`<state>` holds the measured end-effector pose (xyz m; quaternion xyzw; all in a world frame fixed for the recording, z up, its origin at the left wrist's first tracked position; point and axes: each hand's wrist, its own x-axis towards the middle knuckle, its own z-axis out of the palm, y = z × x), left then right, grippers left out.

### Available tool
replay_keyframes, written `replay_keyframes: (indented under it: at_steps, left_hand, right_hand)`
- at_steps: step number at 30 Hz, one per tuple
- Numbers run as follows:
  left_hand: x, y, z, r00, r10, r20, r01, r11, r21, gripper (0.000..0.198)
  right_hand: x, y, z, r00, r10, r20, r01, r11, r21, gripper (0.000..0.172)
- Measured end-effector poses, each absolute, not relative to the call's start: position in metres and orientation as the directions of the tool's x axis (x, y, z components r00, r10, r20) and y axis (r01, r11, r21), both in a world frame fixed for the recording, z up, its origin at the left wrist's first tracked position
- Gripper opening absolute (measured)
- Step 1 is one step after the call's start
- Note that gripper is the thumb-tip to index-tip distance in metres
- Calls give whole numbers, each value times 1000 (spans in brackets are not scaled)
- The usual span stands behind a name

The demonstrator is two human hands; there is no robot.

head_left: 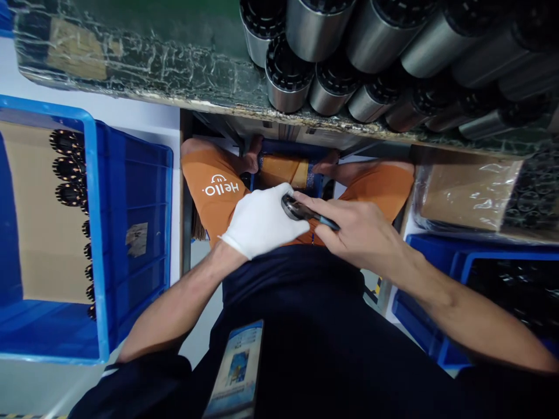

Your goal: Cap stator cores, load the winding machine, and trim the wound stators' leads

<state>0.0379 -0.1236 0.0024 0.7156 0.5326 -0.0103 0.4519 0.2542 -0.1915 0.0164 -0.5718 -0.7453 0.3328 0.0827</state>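
Note:
My left hand [264, 221], in a white glove, is closed around a round dark part [292, 208]. Only one end of this part shows past the glove; the rest is hidden. My right hand [353, 224] is bare and grips a small pliers-like hand tool [326, 221] with a black and blue handle. The tool's tip meets the round part or lies right at it; I cannot tell which. Both hands are together above my lap.
Metal cylinders with black slotted ends [288, 84] stand in rows on the worn green bench [196, 70] ahead. A blue crate [94, 233] with black slotted rings is at the left. Another blue crate [463, 308] and a plastic-wrapped carton [469, 186] are at the right.

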Motion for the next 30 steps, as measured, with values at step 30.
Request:
replay_keyframes:
  at_steps: [30]
  left_hand:
    - [40,-137,40,485,799,-355,616,-24,787,30]
  right_hand:
    - [271,-198,56,-462,884,-74,725,328,-606,84]
